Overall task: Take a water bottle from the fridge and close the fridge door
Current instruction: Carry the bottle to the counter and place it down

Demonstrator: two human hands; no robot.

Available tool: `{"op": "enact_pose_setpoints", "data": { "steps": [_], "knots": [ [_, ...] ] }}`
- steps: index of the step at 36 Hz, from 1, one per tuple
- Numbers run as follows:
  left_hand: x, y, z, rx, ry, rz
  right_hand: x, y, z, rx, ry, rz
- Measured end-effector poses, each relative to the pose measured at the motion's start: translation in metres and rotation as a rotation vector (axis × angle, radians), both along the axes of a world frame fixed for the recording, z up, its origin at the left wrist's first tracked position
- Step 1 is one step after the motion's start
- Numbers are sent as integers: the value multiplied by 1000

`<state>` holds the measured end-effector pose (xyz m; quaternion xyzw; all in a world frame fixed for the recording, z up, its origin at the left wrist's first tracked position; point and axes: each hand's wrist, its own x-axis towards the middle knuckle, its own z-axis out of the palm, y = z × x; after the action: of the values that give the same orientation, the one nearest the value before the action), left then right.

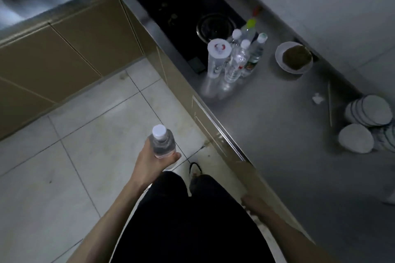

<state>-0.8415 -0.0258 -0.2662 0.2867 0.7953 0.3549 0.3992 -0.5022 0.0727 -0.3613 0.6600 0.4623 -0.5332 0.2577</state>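
A clear water bottle [162, 143] with a white cap stands upright in my left hand [152, 162], which grips it low around the body, above the tiled floor. My right hand [253, 204] hangs low beside my leg, close to the front edge of the counter [277, 145]; it is blurred and its fingers look loosely curled with nothing in them. The fridge is not in view.
Several bottles [237, 57] stand in a cluster on the grey counter beside a black gas hob [188, 12]. A bowl of food [295, 57] and stacked plates [372, 113] lie further right. Brown cabinets [64, 55] run along the left; pale floor tiles lie ahead.
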Motion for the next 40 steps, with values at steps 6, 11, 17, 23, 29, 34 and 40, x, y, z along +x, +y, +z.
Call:
{"op": "enact_pose_setpoints", "data": {
  "steps": [6,11,17,23,29,34,40],
  "knots": [
    [-42,87,10,-48,-10,-106,-106,118,28,191,161,-47],
    [-70,163,-6,45,45,-303,-170,189,37,324,259,-91],
    [-94,238,-42,110,141,-535,-196,207,25,306,145,-186],
    [-104,302,-65,70,137,-751,-190,155,21,167,-10,-412],
    [-97,334,-86,-10,57,-742,-194,97,27,44,-73,-654],
    [-81,345,-93,-43,22,-614,-202,65,22,-12,-88,-767],
    [-56,347,-85,-118,-15,-411,-214,70,20,-37,-23,-790]
  ]
}}
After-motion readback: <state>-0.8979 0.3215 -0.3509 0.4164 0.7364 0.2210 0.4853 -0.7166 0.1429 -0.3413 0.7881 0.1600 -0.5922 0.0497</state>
